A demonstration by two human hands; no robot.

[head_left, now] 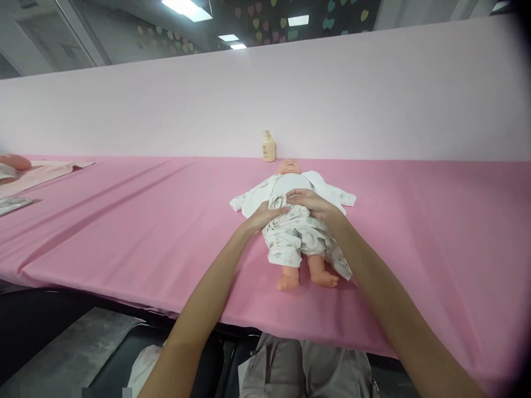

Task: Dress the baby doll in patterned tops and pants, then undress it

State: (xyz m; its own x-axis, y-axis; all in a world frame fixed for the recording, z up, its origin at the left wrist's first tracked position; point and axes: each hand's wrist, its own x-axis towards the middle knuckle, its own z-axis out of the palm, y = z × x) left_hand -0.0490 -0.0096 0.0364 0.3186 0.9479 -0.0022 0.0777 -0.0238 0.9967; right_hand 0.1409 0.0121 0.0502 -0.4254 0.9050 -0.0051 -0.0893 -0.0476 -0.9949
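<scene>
Baby doll (289,167) in patterned white pants (285,240) lies on a pink table cover (166,221) near a pump bottle (269,149), left hand (264,215) at its waist, right hand (316,204) there too, fingers outstretched; whether either grips the pants cannot be told.

a pink-covered table (440,221), with a doll laid on its back near the middle.
the table is covered by a smooth pink sheet (157,237), creased in long folds on the left and hung over the near edge. the doll (291,228) is dressed in white printed clothes, its sleeves (342,197) spread out to both sides, its bare feet (288,280) pointed toward the near edge. just beyond its head, a pale yellow pump bottle (269,149) is stood upright at the far edge. at the far left, a pale pink cloth (50,172) and a flat patterned item (14,205) are cut off by the view.
</scene>
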